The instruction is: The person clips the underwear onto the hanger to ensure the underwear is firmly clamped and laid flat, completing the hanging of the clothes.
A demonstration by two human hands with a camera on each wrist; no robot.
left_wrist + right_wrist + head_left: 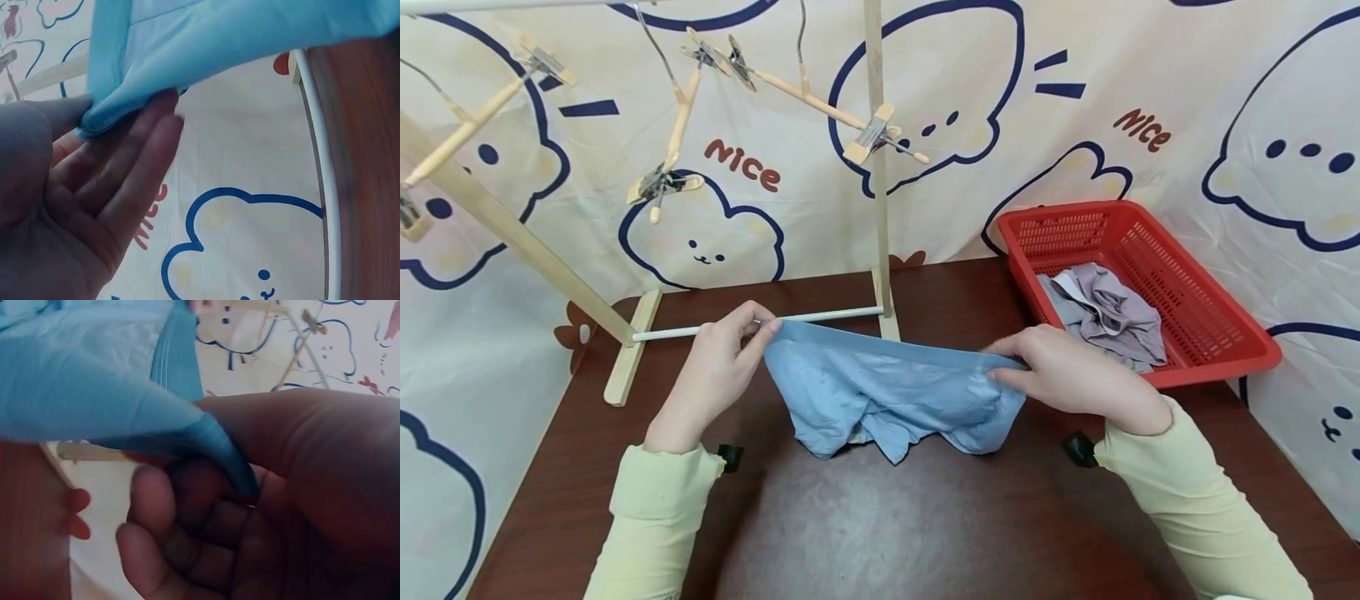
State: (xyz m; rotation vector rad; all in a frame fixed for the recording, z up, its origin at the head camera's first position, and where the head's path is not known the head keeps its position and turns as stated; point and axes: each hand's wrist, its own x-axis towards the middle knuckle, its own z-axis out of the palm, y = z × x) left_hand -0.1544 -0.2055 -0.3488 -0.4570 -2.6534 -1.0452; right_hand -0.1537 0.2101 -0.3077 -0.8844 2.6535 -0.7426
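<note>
One brown table (865,542) fills the lower frame, and at upper left we see a wooden rack (882,225) on it, its feet set wide apart, we judge, for steadiness. At right we find a red basket (1217,372), its walls probably there to keep the crumpled clothes (1120,312) together. Mid-frame, between both hands, we see blue shorts (887,400) hanging from their waistband (887,344), held near its two ends, seemingly to keep it stretched straight. The left hand (718,367) pinches one end between thumb and forefinger, its other fingers lying side by side; the right hand (1063,367) pinches the other, its spare fingers loosely bent. Smallest, at upper left, we notice clips (872,133), hung high perhaps for fabric to dangle freely.
</note>
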